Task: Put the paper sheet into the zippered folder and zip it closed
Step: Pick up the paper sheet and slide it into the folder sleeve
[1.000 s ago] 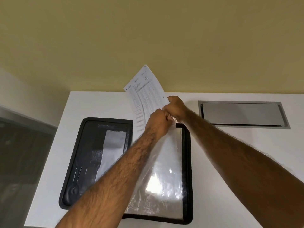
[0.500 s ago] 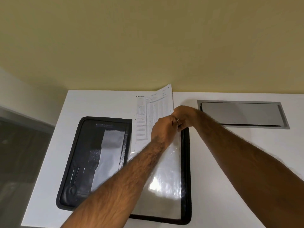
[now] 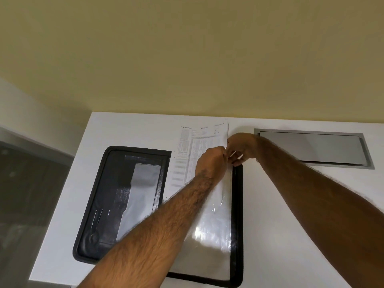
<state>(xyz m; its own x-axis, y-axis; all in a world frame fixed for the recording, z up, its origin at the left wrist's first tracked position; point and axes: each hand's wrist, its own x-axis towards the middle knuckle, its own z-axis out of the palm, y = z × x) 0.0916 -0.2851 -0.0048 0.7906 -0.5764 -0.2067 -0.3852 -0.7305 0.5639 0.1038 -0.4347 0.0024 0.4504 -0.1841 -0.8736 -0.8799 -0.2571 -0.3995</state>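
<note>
Pinches the paper sheet point(image 3: 199, 142) with the left hand point(image 3: 212, 161), fingers curled tight over its middle, right at the far mouth of the clear sleeve point(image 3: 214, 235); holds that mouth's far right corner with the right hand point(image 3: 242, 147), fingers curled round what looks like the film edge, though hard to tell film from paper there. Leaves the sheet only partly in: near portion seemingly under the film on the right half of the zippered folder point(image 3: 237, 204), far portion out flat on the white table point(image 3: 280, 215), past the folder's far rim. Has the folder open and flat, zip undone, left half showing black lining. Likely trouble from here: buckling or creasing of the sheet if pushed nearward against clinging film; snagging of a near corner on the sleeve's seam, skewing the sheet; slipping of the film from the right hand's pinch, closing the mouth over the paper's edge; dragging of the whole folder toward the near table edge under a hard push, with no hand pinning it down. Later, catching of protruding paper in the zip teeth if closed before full seating
</note>
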